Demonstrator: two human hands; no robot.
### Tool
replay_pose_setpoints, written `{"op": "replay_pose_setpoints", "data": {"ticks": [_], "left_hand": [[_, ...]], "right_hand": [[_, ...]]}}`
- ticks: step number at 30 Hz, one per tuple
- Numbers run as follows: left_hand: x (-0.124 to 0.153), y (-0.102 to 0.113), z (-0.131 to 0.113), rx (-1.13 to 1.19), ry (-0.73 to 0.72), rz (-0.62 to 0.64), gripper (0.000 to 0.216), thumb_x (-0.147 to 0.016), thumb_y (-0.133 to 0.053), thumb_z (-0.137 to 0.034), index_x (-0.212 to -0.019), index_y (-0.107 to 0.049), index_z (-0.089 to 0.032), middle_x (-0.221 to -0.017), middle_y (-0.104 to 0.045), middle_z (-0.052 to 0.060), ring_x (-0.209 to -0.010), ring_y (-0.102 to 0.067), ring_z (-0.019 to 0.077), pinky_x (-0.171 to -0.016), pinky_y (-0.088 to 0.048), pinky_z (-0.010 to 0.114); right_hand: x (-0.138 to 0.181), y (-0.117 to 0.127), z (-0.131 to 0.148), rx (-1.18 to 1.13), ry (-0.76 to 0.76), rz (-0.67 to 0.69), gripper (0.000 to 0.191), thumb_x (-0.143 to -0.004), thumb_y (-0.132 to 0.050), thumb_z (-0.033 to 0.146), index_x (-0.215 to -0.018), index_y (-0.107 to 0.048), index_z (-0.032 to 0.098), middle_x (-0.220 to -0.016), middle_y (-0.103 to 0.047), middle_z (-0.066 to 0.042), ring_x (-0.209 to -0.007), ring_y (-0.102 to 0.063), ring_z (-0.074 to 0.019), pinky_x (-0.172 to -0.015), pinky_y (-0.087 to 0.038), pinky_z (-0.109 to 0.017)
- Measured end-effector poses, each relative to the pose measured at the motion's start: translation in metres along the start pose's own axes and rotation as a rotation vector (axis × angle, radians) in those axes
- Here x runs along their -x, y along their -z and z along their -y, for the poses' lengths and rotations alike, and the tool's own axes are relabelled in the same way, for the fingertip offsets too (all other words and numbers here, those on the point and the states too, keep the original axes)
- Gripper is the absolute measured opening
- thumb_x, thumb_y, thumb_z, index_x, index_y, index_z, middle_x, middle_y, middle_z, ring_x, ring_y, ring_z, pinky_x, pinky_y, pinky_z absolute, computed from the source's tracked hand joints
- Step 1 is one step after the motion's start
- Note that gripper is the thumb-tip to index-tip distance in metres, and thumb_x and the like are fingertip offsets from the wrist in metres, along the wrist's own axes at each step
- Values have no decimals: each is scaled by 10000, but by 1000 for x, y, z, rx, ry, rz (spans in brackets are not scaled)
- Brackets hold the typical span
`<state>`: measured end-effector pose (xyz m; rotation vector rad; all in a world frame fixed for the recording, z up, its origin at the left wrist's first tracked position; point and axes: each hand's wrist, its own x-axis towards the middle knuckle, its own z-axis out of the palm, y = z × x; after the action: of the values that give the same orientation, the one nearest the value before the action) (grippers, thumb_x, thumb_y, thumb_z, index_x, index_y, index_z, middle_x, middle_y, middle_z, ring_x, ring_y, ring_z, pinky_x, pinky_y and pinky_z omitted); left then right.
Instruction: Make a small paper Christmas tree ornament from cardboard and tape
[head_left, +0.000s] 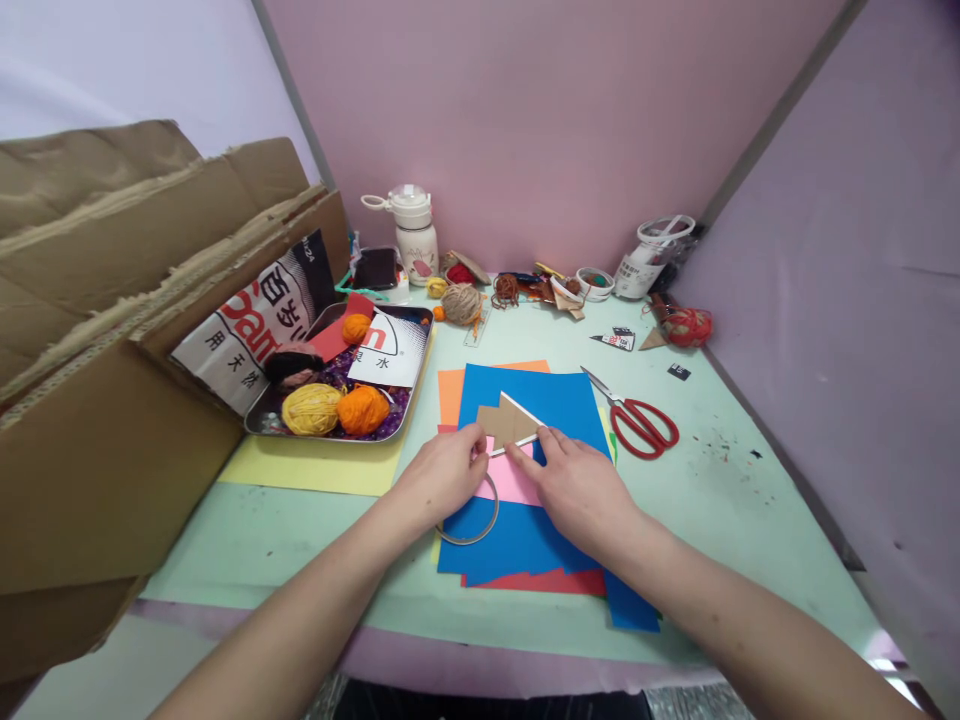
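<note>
We note both grips narrow: left hand and right hand pinch the cardboard cutout by its lower edge, over pink paper on the blue sheet, mid-desk toward the near edge.

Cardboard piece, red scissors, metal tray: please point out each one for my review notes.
cardboard piece (506, 420), head view, middle of its brown face
red scissors (628, 412), head view, red handle near the pivot
metal tray (337, 438), head view, front rim
</note>
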<state>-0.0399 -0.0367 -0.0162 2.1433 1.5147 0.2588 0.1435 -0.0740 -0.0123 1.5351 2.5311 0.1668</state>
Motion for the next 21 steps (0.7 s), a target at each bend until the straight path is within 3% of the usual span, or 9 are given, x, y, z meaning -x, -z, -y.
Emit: {"op": "replay_pose_setpoints", "data": {"ticks": [16, 21], "left_hand": [[1, 1, -3, 41, 28, -1, 84, -792, -457, -266, -736, -498, -218, -634, -579, -2, -586, -513, 148, -517, -259, 243], [1, -1, -2, 35, 27, -11, 109, -808, -448, -276, -752, -519, -214, -647, -592, 4, -584, -520, 146, -514, -261, 244]], "right_hand": [[-4, 3, 8, 78, -25, 112, 629, -884, -391, 176, -1456, -167, 312, -1349, -458, -191, -1213, -468, -316, -869, -429, -386], [-5, 4, 13, 82, -33, 65, 625, -874, -398, 165, -1447, -201, 320, -1289, -502, -206, -1140, -519, -320, -786, -455, -368]]}}
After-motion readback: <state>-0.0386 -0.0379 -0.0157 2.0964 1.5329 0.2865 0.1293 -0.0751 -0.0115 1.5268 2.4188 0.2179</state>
